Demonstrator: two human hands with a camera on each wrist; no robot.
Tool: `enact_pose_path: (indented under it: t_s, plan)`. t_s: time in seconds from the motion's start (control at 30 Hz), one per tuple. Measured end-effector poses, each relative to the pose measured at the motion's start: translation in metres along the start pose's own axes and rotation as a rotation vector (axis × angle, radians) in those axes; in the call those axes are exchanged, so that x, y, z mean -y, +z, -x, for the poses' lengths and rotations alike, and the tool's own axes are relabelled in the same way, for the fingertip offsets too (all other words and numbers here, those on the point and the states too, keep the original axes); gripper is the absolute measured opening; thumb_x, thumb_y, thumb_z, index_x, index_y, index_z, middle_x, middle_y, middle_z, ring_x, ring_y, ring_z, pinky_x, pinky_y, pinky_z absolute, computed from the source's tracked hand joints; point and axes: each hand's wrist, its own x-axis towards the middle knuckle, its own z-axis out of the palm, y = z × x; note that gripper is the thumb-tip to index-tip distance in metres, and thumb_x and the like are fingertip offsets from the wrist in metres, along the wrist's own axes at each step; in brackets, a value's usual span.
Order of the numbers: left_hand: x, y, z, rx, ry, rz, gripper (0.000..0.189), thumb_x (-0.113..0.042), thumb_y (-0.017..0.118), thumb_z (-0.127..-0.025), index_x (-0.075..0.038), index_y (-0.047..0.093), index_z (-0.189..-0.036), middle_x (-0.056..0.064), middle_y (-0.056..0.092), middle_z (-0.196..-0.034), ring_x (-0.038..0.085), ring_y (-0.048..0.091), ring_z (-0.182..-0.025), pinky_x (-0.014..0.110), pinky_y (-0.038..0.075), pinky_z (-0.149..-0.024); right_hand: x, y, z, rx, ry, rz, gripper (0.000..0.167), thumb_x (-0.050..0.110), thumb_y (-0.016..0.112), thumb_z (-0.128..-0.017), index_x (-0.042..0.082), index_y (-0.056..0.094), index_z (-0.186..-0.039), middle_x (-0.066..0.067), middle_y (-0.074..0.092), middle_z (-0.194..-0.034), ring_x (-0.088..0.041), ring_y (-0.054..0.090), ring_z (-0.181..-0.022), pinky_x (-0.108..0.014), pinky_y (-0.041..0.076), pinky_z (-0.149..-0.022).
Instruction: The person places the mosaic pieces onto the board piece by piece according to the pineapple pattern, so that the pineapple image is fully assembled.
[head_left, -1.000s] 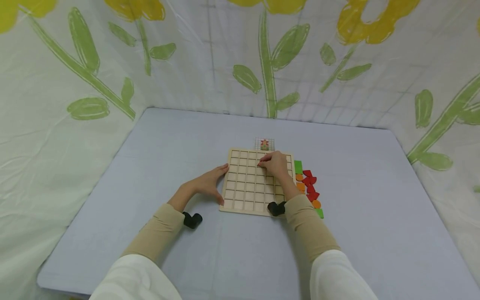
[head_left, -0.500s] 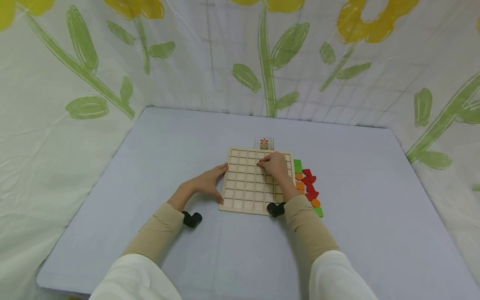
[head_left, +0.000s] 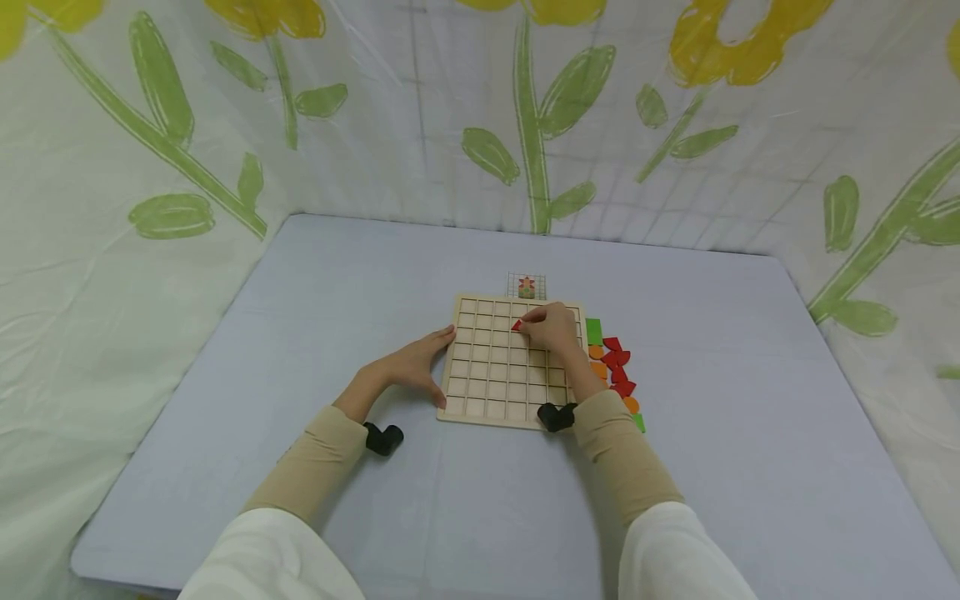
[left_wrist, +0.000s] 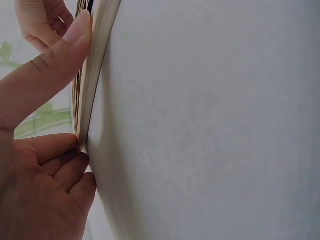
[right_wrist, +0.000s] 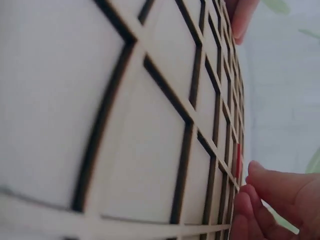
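Observation:
A wooden grid board [head_left: 479, 418] lies on the table. My left hand [head_left: 411, 363] rests against its left edge in the head view, thumb and fingers spread apart. In the left wrist view the thumb [left_wrist: 75, 37] touches the frame above the other fingertips. A red triangular piece [head_left: 517, 326] sits in a cell of the board's second row from the far side. My right hand [head_left: 553, 330] is just right of it, fingers loosely bent. In the right wrist view the red piece [right_wrist: 238, 160] shows edge-on, with the right thumb [right_wrist: 270, 182] slightly apart from it.
Right of the board lie several red pieces [head_left: 618, 359], orange pieces [head_left: 597, 370] and a green rectangular piece [head_left: 594, 332]. A small pattern card [head_left: 527, 287] with a flower picture lies beyond the far edge. A black wrist mount [head_left: 557, 417] overhangs the board's near edge.
My right fingertips have drawn slightly rightward off the red piece, so more of it shows. The left hand stays at the board's edge.

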Motion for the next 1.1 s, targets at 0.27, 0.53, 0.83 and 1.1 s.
enact_pose_path:
  t_s: [0.27, 0.53, 0.83, 1.1]
  plan:
    - [0.004, 0.001, 0.0, -0.003, -0.005, 0.003, 0.117, -0.023, 0.091, -0.066, 0.013, 0.016, -0.149, 0.024, 0.009, -0.159, 0.039, 0.011, -0.146, 0.048, 0.017, -0.117, -0.008, -0.022, 0.005, -0.001, 0.022, -0.07, 0.029, 0.016, 0.067, -0.092, -0.003, 0.069, -0.115, -0.022, 0.066, -0.115, -0.037, 0.057, -0.11, -0.046, 0.05, -0.091]
    - [0.003, 0.002, 0.001, 0.006, -0.008, 0.01, 0.117, -0.024, 0.09, -0.067, 0.011, 0.015, -0.15, 0.022, 0.009, -0.16, 0.038, 0.01, -0.146, 0.048, 0.017, -0.117, -0.039, -0.06, 0.013, -0.046, 0.092, -0.099, 0.032, 0.015, 0.064, -0.094, -0.004, 0.066, -0.12, -0.025, 0.062, -0.122, -0.04, 0.052, -0.116, -0.049, 0.047, -0.094]
    - [0.004, 0.001, 0.001, 0.005, 0.005, 0.008, 0.118, -0.025, 0.09, -0.067, 0.012, 0.015, -0.15, 0.023, 0.009, -0.159, 0.039, 0.01, -0.146, 0.048, 0.017, -0.117, -0.076, -0.093, 0.024, -0.111, 0.24, -0.121, 0.034, 0.014, 0.062, -0.095, -0.003, 0.064, -0.124, -0.025, 0.06, -0.126, -0.034, 0.053, -0.112, -0.039, 0.047, -0.088]
    - [0.005, 0.0, 0.001, 0.002, 0.011, 0.007, 0.117, -0.023, 0.09, -0.067, 0.012, 0.016, -0.149, 0.025, 0.009, -0.159, 0.039, 0.011, -0.146, 0.047, 0.016, -0.117, -0.088, -0.102, 0.026, 0.001, 0.281, -0.097, 0.038, 0.013, 0.06, -0.095, -0.004, 0.06, -0.128, -0.025, 0.055, -0.134, -0.033, 0.047, -0.116, -0.045, 0.041, -0.101]
